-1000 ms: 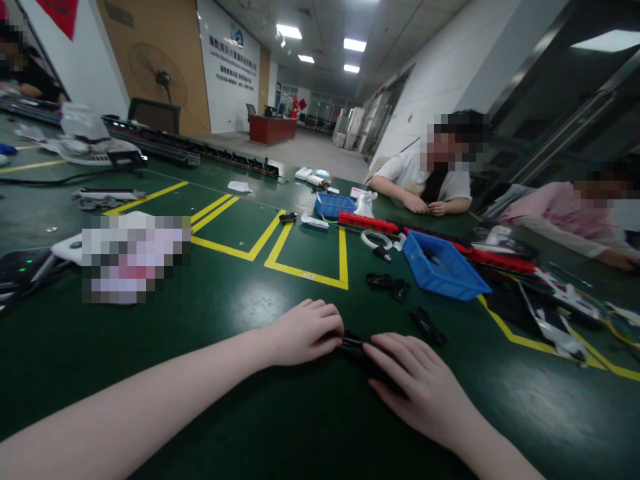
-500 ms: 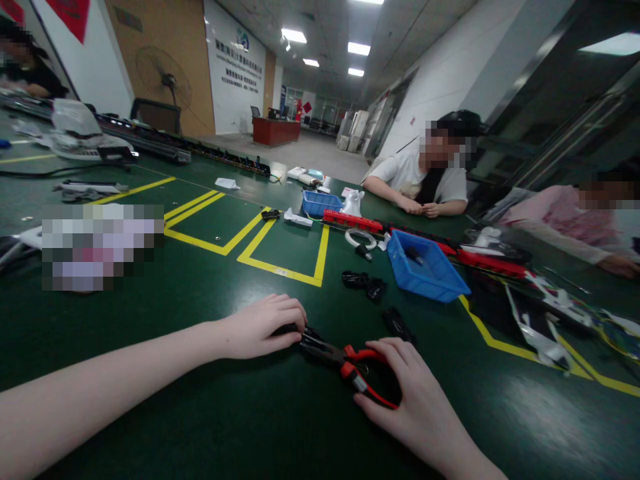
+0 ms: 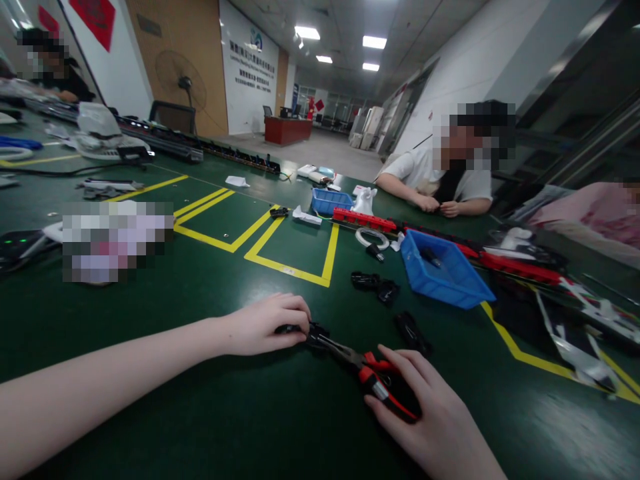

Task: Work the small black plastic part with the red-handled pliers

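My left hand [image 3: 275, 325] is closed around a dark, glossy black piece [image 3: 317, 335] that pokes out past the fingertips; its exact kind is hard to make out. Long-nose pliers [image 3: 379, 387] with red and black handles lie in my right hand [image 3: 433, 410], thumb on the lower handle and fingers over the upper one. Their jaws point left and meet the black piece, though whether they grip it I cannot tell. Both hands are low over the green table [image 3: 210, 413]. Just beyond the right hand rests a black bundle [image 3: 413, 331].
A blue bin [image 3: 445, 277] with a dark item inside stands right of centre. More black bundles [image 3: 375, 285] and a coiled white cable [image 3: 373, 238] lie nearby. Red strips [image 3: 364, 220] run behind. A person [image 3: 450, 173] sits across the table. Yellow tape [image 3: 290, 270] marks the surface.
The view has turned slightly left, so the surroundings appear farther right. My right hand and the pliers have shifted a little right and down in the picture, while the left hand stays nearly in place.
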### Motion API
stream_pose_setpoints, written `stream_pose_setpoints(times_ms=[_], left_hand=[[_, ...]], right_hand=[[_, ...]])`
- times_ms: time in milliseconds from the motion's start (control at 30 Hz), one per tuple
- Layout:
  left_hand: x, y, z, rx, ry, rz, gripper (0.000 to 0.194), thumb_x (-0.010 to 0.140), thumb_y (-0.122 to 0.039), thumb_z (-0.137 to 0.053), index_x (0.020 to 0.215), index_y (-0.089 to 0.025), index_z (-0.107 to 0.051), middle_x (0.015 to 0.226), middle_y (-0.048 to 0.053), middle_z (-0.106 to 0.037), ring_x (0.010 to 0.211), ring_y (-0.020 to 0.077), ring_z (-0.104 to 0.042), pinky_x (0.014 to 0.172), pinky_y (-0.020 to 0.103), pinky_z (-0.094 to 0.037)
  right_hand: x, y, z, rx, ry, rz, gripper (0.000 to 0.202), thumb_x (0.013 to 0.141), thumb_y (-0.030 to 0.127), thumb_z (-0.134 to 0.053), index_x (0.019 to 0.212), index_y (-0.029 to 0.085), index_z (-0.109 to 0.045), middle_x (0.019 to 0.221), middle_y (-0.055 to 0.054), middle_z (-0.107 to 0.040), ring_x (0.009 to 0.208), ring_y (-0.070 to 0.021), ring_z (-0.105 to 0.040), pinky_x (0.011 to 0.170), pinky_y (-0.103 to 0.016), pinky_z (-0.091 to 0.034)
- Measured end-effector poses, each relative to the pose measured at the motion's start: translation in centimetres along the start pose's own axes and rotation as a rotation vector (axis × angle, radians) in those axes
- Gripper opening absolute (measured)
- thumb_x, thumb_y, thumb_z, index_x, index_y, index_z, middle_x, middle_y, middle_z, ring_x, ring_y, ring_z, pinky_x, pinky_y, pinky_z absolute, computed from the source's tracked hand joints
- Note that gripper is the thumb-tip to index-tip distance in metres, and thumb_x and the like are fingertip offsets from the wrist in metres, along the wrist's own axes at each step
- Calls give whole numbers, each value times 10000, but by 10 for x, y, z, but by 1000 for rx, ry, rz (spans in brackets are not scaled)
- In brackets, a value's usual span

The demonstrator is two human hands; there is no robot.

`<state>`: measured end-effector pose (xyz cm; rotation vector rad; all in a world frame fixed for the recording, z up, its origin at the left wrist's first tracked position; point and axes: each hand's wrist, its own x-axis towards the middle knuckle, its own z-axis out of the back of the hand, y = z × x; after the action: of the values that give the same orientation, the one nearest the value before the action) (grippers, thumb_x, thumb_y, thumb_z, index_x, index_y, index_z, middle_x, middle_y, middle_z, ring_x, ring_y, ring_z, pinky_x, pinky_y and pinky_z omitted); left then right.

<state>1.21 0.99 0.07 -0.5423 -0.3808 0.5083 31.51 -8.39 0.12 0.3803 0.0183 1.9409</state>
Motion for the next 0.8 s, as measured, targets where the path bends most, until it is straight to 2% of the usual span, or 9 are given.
stream_pose_setpoints(times_ms=[233,400,633,800], left_hand=[[0,-2,2,-14,6,30,88,906,-226,-571,965,-195,-628,1134,46,-577,1027,190,-552,880,327,-436],[-1,-2,1,-9,-6,21,94,908,-238,-571,961,-193,-635,1131,49,-581,1024,193,-550,882,329,-427],[-5,-8,-3,39,8,-16,84,898,-265,-592,929,-203,-640,1108,39,-601,1000,193,-546,870,327,-400],[-7,-11,-4,48,5,-31,73,893,-250,-598,928,-197,-632,1109,39,-602,998,188,-551,857,316,-396]], right_hand=[[3,3,-3,-35,-133,56,439,818,442,-630,1202,242,-556,1038,-58,-656,880,-204,-651,721,-336,-571],[3,1,-4,-37,-247,93,440,813,419,-634,1202,230,-553,1056,-69,-642,896,-210,-635,735,-347,-551],[2,10,-4,-74,-253,258,490,780,350,-668,1230,193,-554,1058,-82,-638,921,-211,-618,773,-343,-516],[2,13,-3,-95,-264,290,500,786,342,-658,1246,181,-548,1057,-91,-640,923,-217,-615,788,-357,-501]])
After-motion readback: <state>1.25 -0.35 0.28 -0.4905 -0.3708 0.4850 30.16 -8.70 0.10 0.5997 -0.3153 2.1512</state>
